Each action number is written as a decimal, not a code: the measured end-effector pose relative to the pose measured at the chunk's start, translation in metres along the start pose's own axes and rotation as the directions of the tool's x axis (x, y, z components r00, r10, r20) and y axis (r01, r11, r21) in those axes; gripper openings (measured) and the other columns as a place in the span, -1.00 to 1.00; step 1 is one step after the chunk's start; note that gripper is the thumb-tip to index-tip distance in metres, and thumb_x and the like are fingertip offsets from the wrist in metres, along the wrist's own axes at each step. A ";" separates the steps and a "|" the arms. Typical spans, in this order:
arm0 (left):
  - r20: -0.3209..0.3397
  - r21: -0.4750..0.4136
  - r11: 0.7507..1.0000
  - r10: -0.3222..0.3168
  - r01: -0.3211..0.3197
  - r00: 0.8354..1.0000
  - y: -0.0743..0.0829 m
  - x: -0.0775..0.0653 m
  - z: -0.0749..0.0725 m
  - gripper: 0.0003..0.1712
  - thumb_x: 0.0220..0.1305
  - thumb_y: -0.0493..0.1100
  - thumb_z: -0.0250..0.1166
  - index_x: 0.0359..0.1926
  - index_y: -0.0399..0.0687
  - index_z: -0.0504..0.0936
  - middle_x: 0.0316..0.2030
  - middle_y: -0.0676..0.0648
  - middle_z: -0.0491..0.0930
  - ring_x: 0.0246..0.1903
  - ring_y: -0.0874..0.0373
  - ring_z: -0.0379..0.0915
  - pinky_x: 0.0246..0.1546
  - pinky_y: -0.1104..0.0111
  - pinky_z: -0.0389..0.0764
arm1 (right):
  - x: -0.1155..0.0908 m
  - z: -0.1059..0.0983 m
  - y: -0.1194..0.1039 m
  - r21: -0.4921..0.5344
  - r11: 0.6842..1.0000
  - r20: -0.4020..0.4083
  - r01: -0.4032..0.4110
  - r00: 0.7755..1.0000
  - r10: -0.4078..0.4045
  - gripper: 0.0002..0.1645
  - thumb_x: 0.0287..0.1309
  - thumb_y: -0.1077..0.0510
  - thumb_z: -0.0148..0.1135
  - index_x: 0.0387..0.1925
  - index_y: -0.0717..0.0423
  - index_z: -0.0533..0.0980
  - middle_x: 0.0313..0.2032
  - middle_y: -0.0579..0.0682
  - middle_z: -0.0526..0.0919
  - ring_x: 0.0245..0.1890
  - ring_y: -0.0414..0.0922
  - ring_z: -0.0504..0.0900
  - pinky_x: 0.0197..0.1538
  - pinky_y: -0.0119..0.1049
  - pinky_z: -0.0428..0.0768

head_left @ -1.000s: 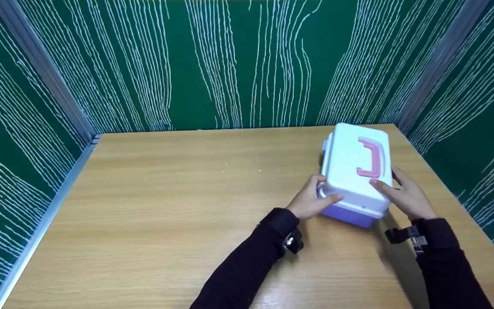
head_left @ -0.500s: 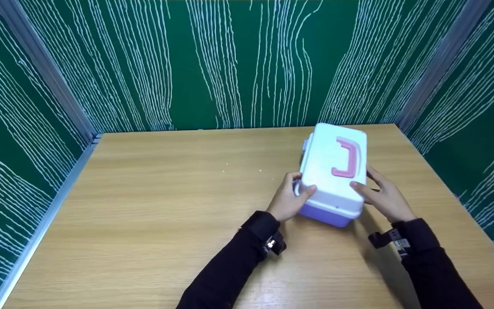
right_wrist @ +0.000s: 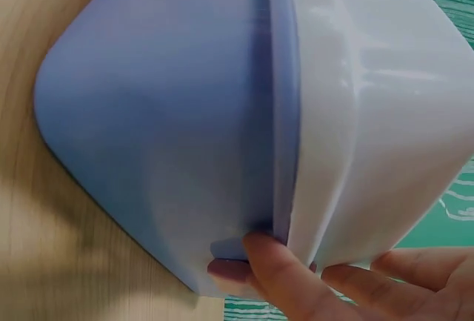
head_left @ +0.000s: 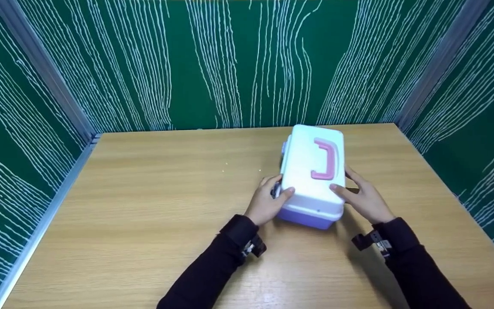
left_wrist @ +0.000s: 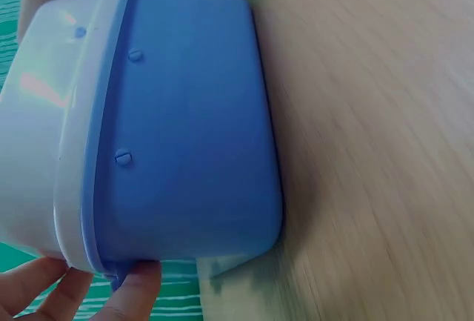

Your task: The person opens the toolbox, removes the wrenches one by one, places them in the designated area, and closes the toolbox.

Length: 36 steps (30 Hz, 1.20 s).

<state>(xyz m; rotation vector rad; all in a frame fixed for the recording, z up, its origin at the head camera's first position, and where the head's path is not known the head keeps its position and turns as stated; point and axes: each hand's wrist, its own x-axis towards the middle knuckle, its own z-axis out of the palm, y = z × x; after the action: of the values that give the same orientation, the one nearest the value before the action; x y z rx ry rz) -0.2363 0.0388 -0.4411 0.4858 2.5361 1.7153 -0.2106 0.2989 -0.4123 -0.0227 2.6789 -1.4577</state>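
Note:
A storage box with a white lid (head_left: 305, 180), a pink handle (head_left: 329, 161) and a purple-blue base (head_left: 305, 218) stands right of the table's middle, its lid down. My left hand (head_left: 265, 204) grips the near left corner, thumb on the lid's edge and fingers along the side. On the opposite side my right hand (head_left: 369, 201) holds the box, with its thumb on top of the lid. In the left wrist view the base (left_wrist: 192, 128) sits against or just over the table. Fingertips of my right hand (right_wrist: 296, 284) press the rim beneath the lid in the right wrist view.
The wooden table (head_left: 144, 214) stretches out to the left and in front of the box. Small white specks lie left of it. Green walls with white wavy lines (head_left: 247, 64) enclose the back and both sides.
The box has moved left across the table, with both hands on it and travelling along. It stays about as far from the back wall, and both hands keep their hold.

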 end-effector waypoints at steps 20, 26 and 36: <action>-0.021 0.022 0.997 -0.069 0.069 0.997 -0.010 -0.047 -0.054 -0.24 0.31 0.20 0.22 0.37 -0.13 0.34 0.37 -0.23 0.35 0.38 -0.14 0.23 0.38 -0.03 0.27 | 0.000 0.052 -0.022 0.073 0.983 0.002 0.167 0.986 -0.167 0.04 0.23 -0.09 0.29 0.53 0.10 -0.05 0.48 0.30 0.06 0.12 0.22 0.59 0.04 -0.19 0.66; -0.019 -0.005 0.997 -0.080 0.079 0.997 -0.015 -0.060 -0.063 -0.25 0.32 0.20 0.21 0.37 -0.12 0.32 0.37 -0.24 0.33 0.30 -0.17 0.33 0.19 0.02 0.51 | -0.004 0.064 -0.025 0.008 0.976 -0.020 0.219 0.976 -0.218 0.04 0.22 -0.08 0.30 0.51 0.21 -0.02 0.44 0.34 0.14 0.10 0.21 0.60 0.06 -0.14 0.65; -0.028 -0.006 0.998 -0.069 0.069 0.997 -0.019 -0.081 -0.078 -0.25 0.32 0.19 0.22 0.35 -0.14 0.33 0.36 -0.25 0.32 0.18 -0.16 0.45 0.10 0.13 0.60 | -0.014 0.081 -0.031 0.022 0.968 -0.023 0.252 0.968 -0.251 0.00 0.21 -0.04 0.32 0.50 0.19 0.04 0.34 0.32 0.32 0.06 0.15 0.64 0.00 -0.23 0.67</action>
<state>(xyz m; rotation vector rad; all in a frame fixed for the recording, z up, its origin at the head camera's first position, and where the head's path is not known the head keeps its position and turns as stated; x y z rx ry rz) -0.1804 -0.0606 -0.4396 0.3713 2.5354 1.7162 -0.1905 0.2151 -0.4285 -0.3616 2.7555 -1.5635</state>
